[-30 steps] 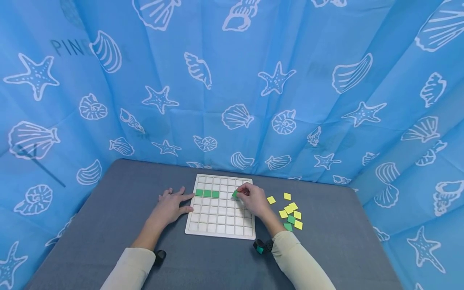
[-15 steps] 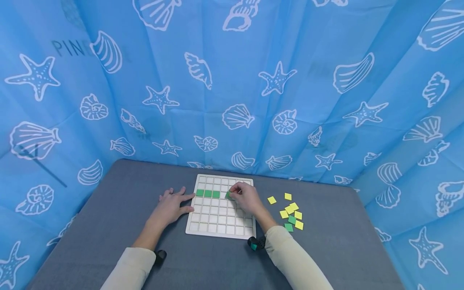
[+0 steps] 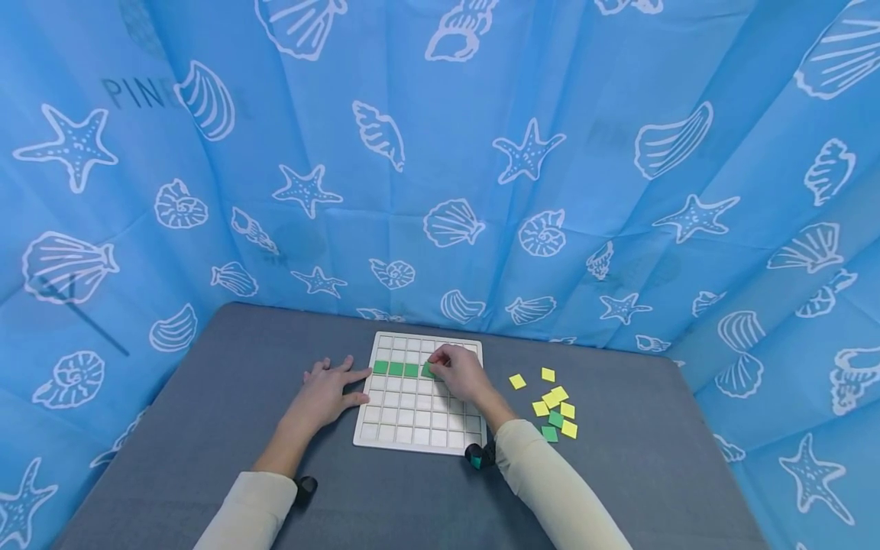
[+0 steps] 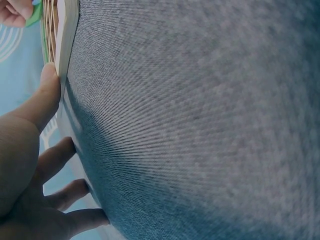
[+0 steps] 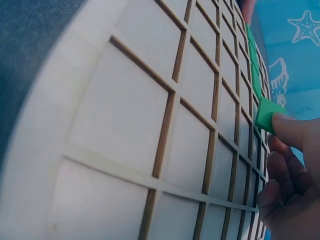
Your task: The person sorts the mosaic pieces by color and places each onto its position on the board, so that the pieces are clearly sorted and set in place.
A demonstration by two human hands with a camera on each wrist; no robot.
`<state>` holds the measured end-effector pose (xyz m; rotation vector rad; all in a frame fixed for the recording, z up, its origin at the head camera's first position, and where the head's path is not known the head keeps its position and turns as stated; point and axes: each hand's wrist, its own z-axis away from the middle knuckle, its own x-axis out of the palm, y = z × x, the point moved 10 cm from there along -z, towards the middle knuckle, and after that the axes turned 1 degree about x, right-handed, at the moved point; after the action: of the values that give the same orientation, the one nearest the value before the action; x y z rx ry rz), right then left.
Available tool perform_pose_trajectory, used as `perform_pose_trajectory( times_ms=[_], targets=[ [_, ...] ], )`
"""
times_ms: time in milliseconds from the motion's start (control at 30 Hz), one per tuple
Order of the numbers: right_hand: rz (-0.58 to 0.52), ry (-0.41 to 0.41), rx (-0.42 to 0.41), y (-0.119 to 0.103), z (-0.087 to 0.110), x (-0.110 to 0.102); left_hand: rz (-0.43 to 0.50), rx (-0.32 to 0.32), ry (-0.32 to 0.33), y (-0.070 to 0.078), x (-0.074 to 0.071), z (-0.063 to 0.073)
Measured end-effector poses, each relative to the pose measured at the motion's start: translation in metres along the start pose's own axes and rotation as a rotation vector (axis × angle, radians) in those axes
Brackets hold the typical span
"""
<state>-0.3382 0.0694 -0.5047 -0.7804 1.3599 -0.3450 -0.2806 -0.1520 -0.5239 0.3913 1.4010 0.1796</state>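
A white grid board with square cells lies on the table. Three green square tiles sit side by side in one of its upper rows, starting at the left edge. My right hand pinches another green tile between thumb and fingers; in the right wrist view it is tilted over the grid, close to the end of that row. My left hand rests at the board's left edge with its fingers spread. In the left wrist view the thumb touches the board's side.
Right of the board lie several loose yellow tiles and two green tiles, some overlapping. The grey cloth-covered table meets a blue shell-patterned curtain at its back and sides.
My right hand has moved left across the board with the pinched green tile, bringing it beside the row of three. The left hand has stayed at the board's edge.
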Motion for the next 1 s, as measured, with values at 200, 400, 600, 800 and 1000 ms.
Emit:
perform_pose_trajectory(
  times_ms=[200, 400, 600, 800, 1000],
  targets=[
    [0.025, -0.002, 0.001, 0.001, -0.004, 0.004, 0.005, -0.003, -0.001, 0.001, 0.0, 0.0],
    [0.158, 0.002, -0.095, -0.009, -0.001, 0.005, -0.001, 0.0, 0.002, 0.001, 0.0, 0.0],
    [0.278, 0.015, -0.158, -0.016, 0.004, 0.005, -0.006, 0.008, 0.004, 0.002, -0.001, -0.001],
    [0.358, 0.025, -0.194, -0.02, 0.011, 0.001, 0.007, 0.002, -0.009, 0.002, 0.0, -0.001],
    [0.455, 0.075, -0.276, -0.026, 0.021, -0.003, 0.011, 0.012, -0.013, 0.0, 0.001, 0.002]
  ],
)
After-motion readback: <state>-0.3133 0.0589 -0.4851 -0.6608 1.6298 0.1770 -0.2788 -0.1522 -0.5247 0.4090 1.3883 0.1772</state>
